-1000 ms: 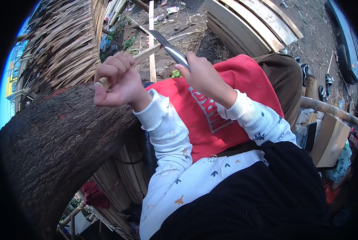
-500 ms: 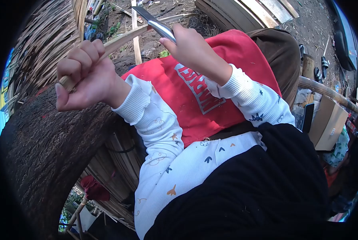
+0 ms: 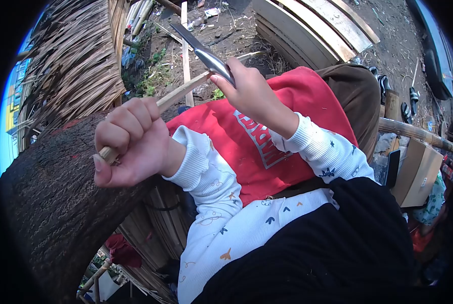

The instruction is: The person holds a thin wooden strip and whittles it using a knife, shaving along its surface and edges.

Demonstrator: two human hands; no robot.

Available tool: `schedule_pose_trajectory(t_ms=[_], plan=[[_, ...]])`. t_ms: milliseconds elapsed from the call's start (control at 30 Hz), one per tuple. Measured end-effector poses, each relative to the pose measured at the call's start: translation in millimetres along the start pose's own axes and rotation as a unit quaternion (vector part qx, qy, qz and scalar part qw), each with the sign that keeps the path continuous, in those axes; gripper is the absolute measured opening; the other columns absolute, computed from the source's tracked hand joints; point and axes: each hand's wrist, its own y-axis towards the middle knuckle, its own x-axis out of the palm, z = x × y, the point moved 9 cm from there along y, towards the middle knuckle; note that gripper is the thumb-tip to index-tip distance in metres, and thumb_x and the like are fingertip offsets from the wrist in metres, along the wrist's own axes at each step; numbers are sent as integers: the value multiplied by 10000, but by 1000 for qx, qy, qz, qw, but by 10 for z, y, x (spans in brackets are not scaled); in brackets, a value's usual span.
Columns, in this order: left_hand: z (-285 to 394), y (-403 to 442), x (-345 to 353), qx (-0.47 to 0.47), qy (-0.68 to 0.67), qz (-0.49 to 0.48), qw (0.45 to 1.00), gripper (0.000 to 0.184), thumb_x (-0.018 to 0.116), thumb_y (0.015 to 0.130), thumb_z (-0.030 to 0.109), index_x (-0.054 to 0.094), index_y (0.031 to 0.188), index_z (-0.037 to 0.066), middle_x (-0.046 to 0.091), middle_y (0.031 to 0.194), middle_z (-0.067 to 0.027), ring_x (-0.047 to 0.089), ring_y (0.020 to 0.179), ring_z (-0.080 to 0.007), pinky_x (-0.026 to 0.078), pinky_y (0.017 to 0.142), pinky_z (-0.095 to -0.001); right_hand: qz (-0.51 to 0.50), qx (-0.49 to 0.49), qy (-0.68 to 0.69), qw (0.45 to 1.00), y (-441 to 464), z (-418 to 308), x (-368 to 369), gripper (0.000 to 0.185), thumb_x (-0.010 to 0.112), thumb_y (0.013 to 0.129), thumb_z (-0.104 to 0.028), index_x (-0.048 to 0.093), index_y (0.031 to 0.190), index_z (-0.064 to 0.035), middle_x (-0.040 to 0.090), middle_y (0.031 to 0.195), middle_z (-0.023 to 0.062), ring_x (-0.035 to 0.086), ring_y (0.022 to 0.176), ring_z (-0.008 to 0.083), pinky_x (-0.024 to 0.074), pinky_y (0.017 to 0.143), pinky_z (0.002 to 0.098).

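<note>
My left hand [image 3: 131, 142] is wrapped round a bamboo strip [image 3: 182, 92], whose near end pokes out below the fist by the thumb. The strip slants up and away to the right, passing under the knife. Closed on a knife [image 3: 212, 63] with a shiny metal handle, my right hand [image 3: 250, 93] holds it over the strip, the dark blade pointing up and left. Blade and strip cross near my right thumb; whether the edge bites into the wood I cannot tell. A red cloth [image 3: 307, 104] with white lettering covers my lap beneath both hands.
A thick dark log [image 3: 59, 182] curves along my left side. Dried thatch [image 3: 74, 61] hangs at upper left. Stacked planks [image 3: 307, 30] lie ahead. On the right are a cardboard box [image 3: 414, 169], a phone-like dark slab [image 3: 392, 167], a bamboo pole [image 3: 414, 129] and sandals [image 3: 408, 109].
The whole view has shifted, so things sit lower in the picture. Both hands keep their grips; the knife now sits closer to my right fingers' side of the strip, its blade tilted more steeply.
</note>
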Motion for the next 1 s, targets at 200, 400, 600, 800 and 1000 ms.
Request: schedule_pose_trajectory(t_ms=[200,400,600,800,1000], plan=[[164,-28,93,-25,-7,-1,1000,388,407,787,387,266,549,115,267,476,12,180,426,-97,141,422,-277,8,-31,37,999,-6,-128,-9,281,566,858,-240,472,822,22,516,558,147,512,467,240,365,451,343],[181,-35,6,5,4,40,999,387,415,796,385,259,562,118,249,479,17,180,428,-94,147,424,-273,-11,-15,42,999,-5,-68,47,282,570,855,-239,461,817,18,508,552,140,497,455,225,355,443,340],[498,-105,140,44,44,33,998,375,414,802,385,264,574,127,252,492,22,172,431,-88,140,427,-262,-10,-19,31,999,1,-111,3,296,564,858,-255,459,813,18,499,546,138,492,456,229,354,446,341],[891,-243,138,73,24,59,995,325,448,726,333,235,559,154,201,524,33,174,482,-95,156,464,-268,-7,-12,29,999,0,-98,-4,292,559,861,-258,465,828,17,507,558,145,503,470,244,371,461,352],[1022,-301,132,135,40,81,987,355,445,728,357,206,555,160,177,518,34,158,470,-95,151,451,-266,1,-26,40,999,-11,-109,7,279,567,858,-249,473,840,12,516,563,145,516,477,250,378,465,353]])
